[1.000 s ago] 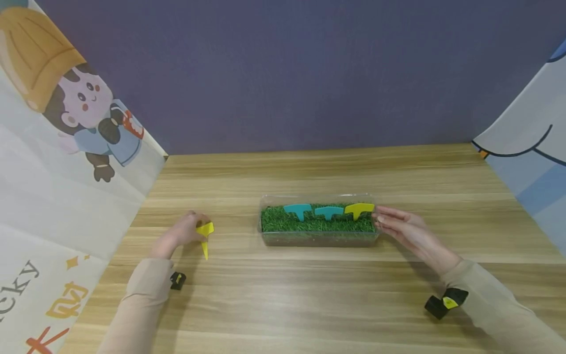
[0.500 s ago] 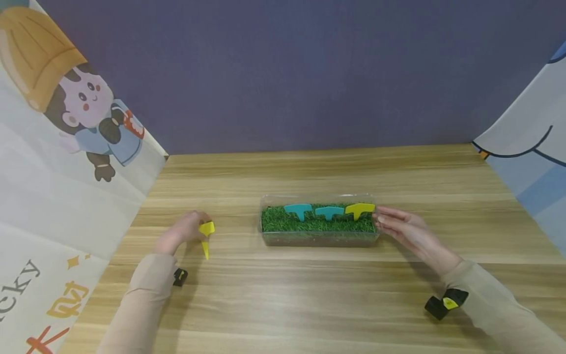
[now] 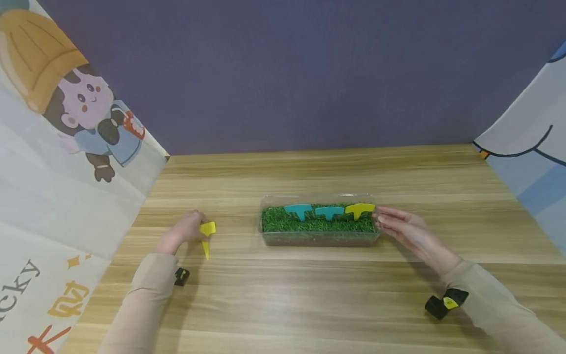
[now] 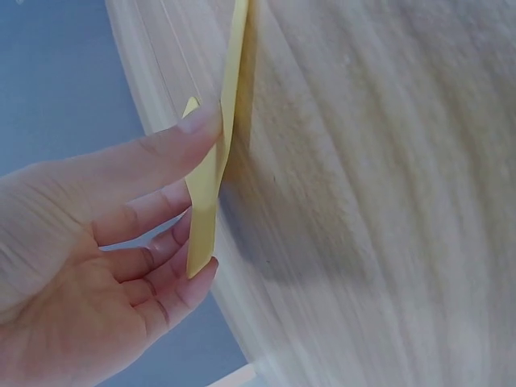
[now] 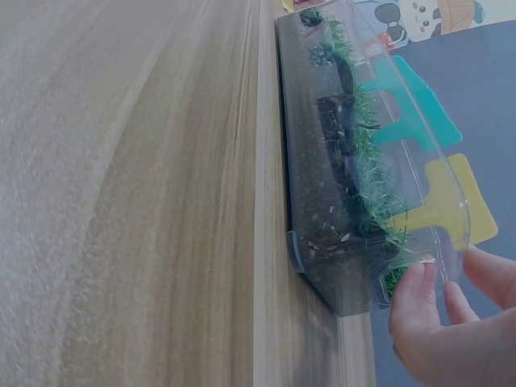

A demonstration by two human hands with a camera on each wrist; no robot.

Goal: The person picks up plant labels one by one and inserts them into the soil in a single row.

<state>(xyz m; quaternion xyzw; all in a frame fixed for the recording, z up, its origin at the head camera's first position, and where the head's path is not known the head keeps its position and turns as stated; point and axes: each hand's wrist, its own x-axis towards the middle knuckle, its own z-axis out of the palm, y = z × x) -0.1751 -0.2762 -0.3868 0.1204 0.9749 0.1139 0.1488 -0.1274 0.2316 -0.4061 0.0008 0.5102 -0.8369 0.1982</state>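
My left hand [image 3: 183, 231] pinches a yellow T-shaped plant label [image 3: 208, 228] between thumb and fingers, its pointed stem hanging toward the table. In the left wrist view the thumb lies over the label [image 4: 204, 218] near its head. Right of it stands a clear plastic box [image 3: 320, 239] with artificial grass [image 3: 283, 226] over dark soil. Two teal labels [image 3: 300, 210] and one yellow label [image 3: 359, 210] are upright in the grass. At the box's right end my right hand [image 3: 409, 233] grips the rim with thumb and fingers, beside the yellow label.
All this is on a wood-grain table [image 3: 283, 300]. A dark blue panel [image 3: 309, 73] rises behind it, with printed cartoon panels [image 3: 44, 196] at the sides. Each wrist carries a small black camera mount [image 3: 446, 304].
My left hand has shifted very slightly to the right with the yellow plant label. The right hand and the box have stayed in place.
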